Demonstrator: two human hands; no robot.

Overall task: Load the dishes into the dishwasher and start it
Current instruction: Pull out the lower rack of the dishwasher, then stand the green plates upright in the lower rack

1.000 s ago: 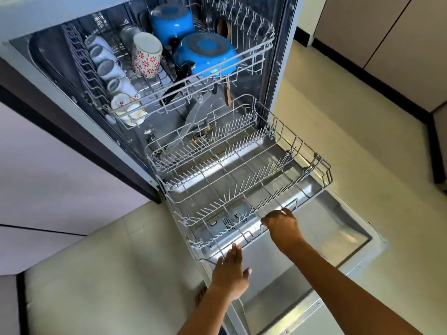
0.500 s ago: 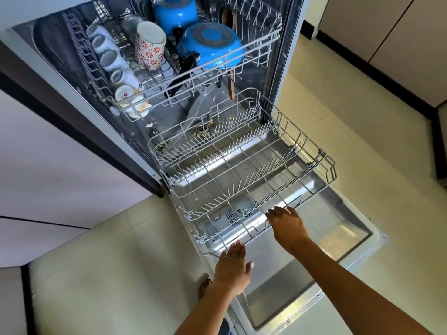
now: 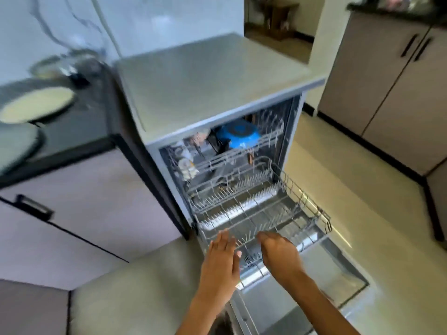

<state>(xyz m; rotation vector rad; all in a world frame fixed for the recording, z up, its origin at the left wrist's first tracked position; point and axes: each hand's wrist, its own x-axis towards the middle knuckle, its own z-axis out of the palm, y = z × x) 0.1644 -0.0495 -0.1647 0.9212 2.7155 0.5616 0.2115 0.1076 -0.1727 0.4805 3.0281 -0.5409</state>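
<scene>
Both hands are holding nothing. The left hand [image 3: 222,259] is flat with straight fingers. The right hand [image 3: 278,253] is hanging loose at 3 o'clock from it. The empty bottom rack [image 3: 261,213] is sticking out of the dishwasher [image 3: 217,76] at 12 o'clock. A blue pan [image 3: 238,136] is sitting in the top rack [image 3: 242,151].

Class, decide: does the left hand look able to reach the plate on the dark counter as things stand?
Probably yes: the left hand is open and holds nothing, and nothing stands between it and the plate, though it lies well off to the left.
</scene>
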